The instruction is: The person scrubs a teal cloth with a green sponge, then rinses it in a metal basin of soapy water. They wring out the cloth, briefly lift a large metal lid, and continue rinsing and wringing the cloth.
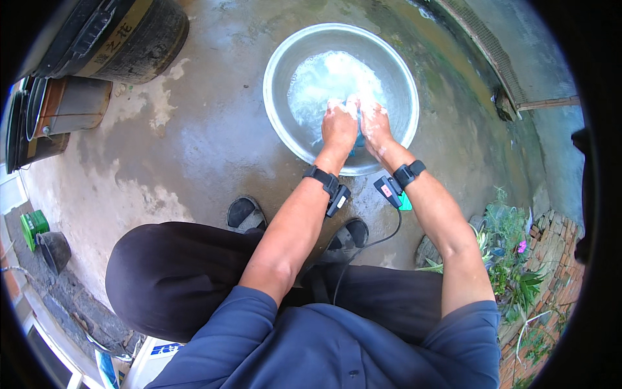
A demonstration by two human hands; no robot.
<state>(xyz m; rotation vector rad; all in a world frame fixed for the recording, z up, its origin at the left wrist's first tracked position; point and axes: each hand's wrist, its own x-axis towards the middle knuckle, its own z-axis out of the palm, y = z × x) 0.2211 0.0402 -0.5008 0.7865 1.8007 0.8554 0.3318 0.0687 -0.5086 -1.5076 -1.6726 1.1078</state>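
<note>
A round metal basin stands on the wet ground before me, holding whitish, sudsy water. My left hand and my right hand are side by side inside it, backs up and knuckles close together. White suds cling to both, and glare washes out the fingertips. Between the wrists, low in the basin, a bit of teal material shows; its kind is unclear. Whether the fingers grip it or anything else is hidden. Each wrist wears a black strap with a small device, the right one trailing a cable.
Dark buckets and a rusty metal pail stand at the upper left. A green container and a black pot sit at far left. Potted plants and stacked bricks border the right, below a wall.
</note>
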